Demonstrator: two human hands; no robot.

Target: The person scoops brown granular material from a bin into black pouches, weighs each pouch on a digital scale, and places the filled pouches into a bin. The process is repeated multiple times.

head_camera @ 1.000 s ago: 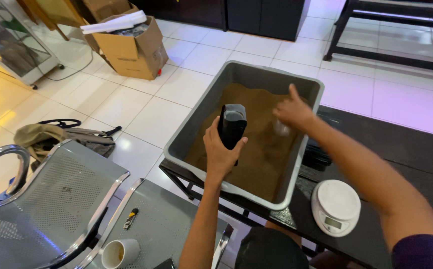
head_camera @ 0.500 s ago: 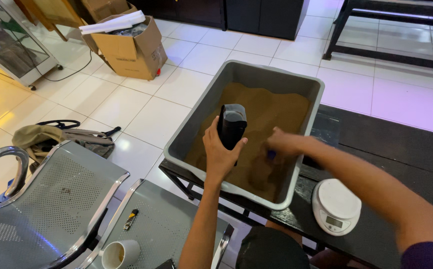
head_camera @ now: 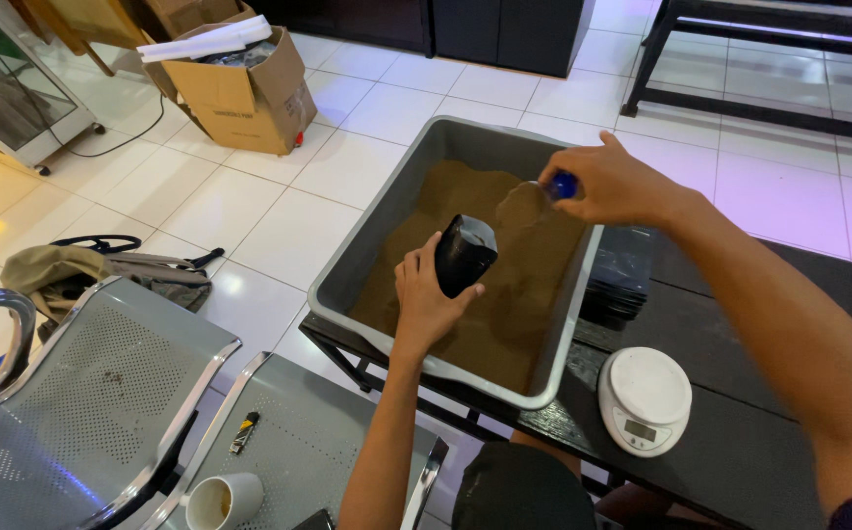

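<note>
White tiled floor; the grey tub [head_camera: 416, 167] of brown powder sits at twelve o'clock. The left hand [head_camera: 424, 299] grips a light, floppy black pouch [head_camera: 463, 255] mid-body; the right hand [head_camera: 614, 185] pinches a scoop [head_camera: 529, 203].

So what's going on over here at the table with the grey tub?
A person stands over a large grey plastic tub of brown powder on a dark wooden table. Their left hand holds a small black pouch open above the powder. Their right hand holds a blue-handled scoop loaded with powder, just above the pouch's mouth. A round white kitchen scale sits beside the tub, with nothing on it.
</note>
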